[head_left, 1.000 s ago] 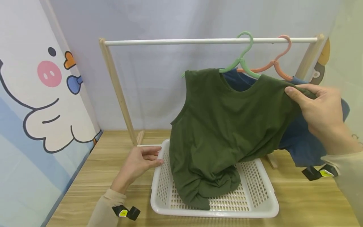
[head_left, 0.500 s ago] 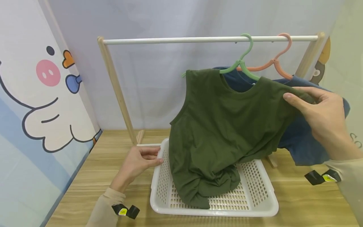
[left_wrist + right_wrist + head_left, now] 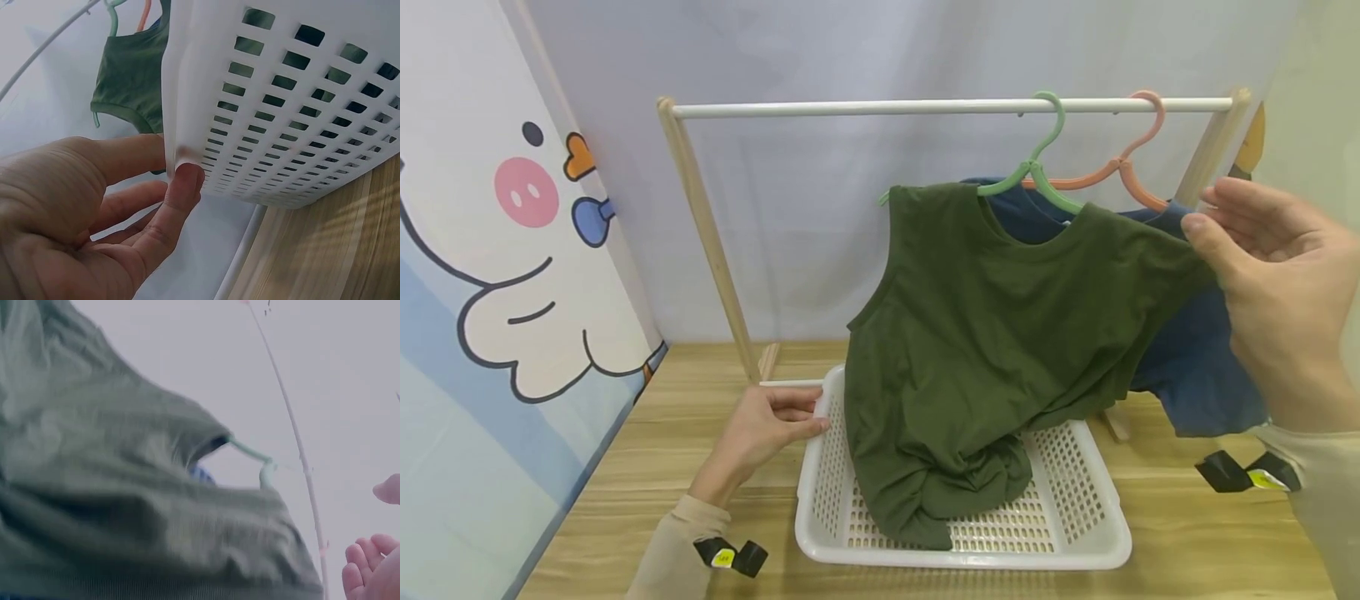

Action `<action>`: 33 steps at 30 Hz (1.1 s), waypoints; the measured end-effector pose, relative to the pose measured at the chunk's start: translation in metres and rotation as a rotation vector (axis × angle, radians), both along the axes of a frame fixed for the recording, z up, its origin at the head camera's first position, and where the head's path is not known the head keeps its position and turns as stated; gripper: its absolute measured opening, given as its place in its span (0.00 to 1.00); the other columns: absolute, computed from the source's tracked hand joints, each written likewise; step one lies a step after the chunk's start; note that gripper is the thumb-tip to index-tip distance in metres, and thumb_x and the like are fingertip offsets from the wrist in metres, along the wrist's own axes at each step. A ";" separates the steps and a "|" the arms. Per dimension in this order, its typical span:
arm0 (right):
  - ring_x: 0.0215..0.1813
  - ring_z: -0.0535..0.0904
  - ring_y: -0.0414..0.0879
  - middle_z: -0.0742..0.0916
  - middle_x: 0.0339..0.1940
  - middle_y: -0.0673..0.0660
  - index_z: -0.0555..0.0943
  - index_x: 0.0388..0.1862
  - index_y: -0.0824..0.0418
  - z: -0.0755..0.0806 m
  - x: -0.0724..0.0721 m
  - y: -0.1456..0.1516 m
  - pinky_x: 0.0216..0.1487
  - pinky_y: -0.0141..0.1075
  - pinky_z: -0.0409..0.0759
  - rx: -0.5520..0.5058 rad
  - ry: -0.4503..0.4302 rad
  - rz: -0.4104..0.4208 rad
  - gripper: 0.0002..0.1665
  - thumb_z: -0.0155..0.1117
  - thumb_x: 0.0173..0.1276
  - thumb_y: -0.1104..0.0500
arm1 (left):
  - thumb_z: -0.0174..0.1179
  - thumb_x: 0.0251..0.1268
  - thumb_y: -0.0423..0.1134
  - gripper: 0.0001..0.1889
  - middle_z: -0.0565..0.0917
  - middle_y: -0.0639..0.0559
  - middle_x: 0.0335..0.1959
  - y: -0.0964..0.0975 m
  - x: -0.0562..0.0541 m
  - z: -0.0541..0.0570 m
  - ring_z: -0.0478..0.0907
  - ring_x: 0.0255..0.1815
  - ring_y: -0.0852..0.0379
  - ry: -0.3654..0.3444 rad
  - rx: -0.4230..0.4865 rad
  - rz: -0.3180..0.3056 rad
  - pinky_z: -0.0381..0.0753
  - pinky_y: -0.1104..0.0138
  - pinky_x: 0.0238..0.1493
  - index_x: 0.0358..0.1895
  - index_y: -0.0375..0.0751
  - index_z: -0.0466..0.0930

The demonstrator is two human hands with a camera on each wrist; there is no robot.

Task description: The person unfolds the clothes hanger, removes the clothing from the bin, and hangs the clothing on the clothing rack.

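A dark green sleeveless top (image 3: 992,308) hangs on a green hanger (image 3: 1039,171), its lower part bunched down into a white perforated basket (image 3: 962,560). At the basket's left rim my left hand (image 3: 767,429) pinches the edge between thumb and fingers; the left wrist view shows the thumb (image 3: 186,184) against the outer wall. Beside the top's right shoulder is my right hand (image 3: 1288,275), its fingers loosely bent and holding nothing. In the right wrist view a gap separates the fingers (image 3: 359,565) from the green cloth (image 3: 125,456).
Behind the top, a blue garment (image 3: 1202,375) hangs on an orange hanger (image 3: 1123,162). Both hooks sit on the white bar (image 3: 850,108) of a wooden-legged rack (image 3: 711,233). The basket stands on a wood-grain table (image 3: 662,450). A cartoon-printed panel (image 3: 460,350) is at the left.
My right hand has let go of the green top's right shoulder and moved away to the right. The left hand has stayed on the basket rim.
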State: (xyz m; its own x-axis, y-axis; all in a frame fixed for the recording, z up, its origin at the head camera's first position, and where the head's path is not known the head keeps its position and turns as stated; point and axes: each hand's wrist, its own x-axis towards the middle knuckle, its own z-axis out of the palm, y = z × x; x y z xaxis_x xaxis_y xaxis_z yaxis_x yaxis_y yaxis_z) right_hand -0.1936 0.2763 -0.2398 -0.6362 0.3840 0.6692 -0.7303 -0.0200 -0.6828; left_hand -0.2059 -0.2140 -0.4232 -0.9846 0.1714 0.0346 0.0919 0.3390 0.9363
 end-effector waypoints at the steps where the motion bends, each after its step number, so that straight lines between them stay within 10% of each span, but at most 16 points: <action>1: 0.50 0.91 0.51 0.94 0.49 0.64 0.87 0.57 0.81 0.000 0.000 -0.006 0.55 0.29 0.87 0.003 0.016 0.019 0.25 0.83 0.60 0.78 | 0.82 0.67 0.34 0.26 0.92 0.37 0.58 0.000 0.000 0.000 0.92 0.51 0.51 -0.001 0.001 -0.001 0.90 0.69 0.49 0.67 0.32 0.88; 9: 0.55 0.91 0.51 0.93 0.56 0.64 0.88 0.62 0.75 -0.023 -0.009 -0.056 0.59 0.30 0.87 0.220 -0.029 0.131 0.25 0.81 0.66 0.75 | 0.82 0.67 0.34 0.26 0.92 0.37 0.59 -0.002 0.001 0.001 0.92 0.51 0.51 -0.004 0.009 0.005 0.91 0.68 0.50 0.66 0.31 0.88; 17: 0.65 0.88 0.47 0.90 0.67 0.64 0.86 0.70 0.65 -0.081 -0.035 -0.094 0.68 0.34 0.83 0.580 -0.092 0.205 0.29 0.79 0.71 0.72 | 0.81 0.67 0.32 0.25 0.92 0.37 0.57 -0.001 0.000 0.000 0.93 0.50 0.51 -0.003 0.028 0.002 0.91 0.68 0.49 0.66 0.30 0.88; 33: 0.68 0.85 0.50 0.89 0.69 0.57 0.86 0.71 0.60 -0.152 -0.041 -0.104 0.70 0.32 0.81 0.803 -0.266 0.360 0.34 0.86 0.67 0.63 | 0.81 0.66 0.31 0.26 0.92 0.36 0.57 0.000 -0.002 -0.002 0.92 0.49 0.52 -0.013 0.036 -0.007 0.91 0.67 0.50 0.66 0.30 0.88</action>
